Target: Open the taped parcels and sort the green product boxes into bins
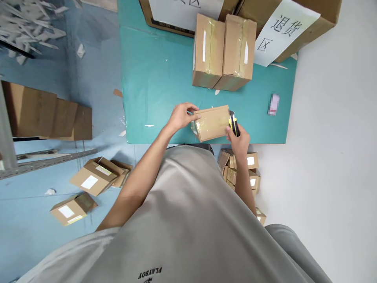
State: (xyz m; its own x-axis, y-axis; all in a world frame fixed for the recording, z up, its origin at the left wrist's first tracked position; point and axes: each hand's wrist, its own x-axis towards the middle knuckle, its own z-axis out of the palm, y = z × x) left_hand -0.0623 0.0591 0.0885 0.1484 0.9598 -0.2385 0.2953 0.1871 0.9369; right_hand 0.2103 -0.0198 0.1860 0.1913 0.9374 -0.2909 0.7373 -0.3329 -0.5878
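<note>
A small taped cardboard box [212,123] sits at the near edge of the teal table [153,86]. My left hand [182,116] grips the box's left end, fingers curled over its top edge. My right hand [239,138] is closed round a yellow-and-black utility knife [233,124], which is held against the box's right end.
Two taped cartons [224,51] stand upright at the table's back, in front of large labelled boxes [282,27]. Small parcels [244,173] are piled on the floor by my right side; more parcels [94,177] lie on the blue floor to the left, beyond flattened cardboard [47,114].
</note>
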